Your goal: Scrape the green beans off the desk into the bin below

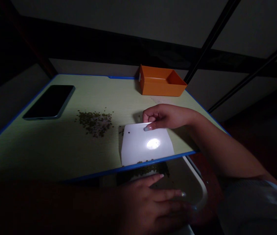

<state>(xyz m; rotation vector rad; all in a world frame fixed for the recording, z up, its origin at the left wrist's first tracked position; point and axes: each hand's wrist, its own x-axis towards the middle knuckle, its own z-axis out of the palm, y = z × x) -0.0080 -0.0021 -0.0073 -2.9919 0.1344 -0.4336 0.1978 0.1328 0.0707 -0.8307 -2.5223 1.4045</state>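
White panel (140, 153), glossy, bearing a bright glare (153, 144) and one small dark spot (129, 132), extends toward the wearer from the fingers of the right hand (166, 116), which pinch its far edge, while those of the left hand (149, 202) are spread apart.

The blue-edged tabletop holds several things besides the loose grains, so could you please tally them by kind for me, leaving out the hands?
Smartphone: 1
Orange open-topped box: 1
White scraper, held in the right hand: 1
Total: 3
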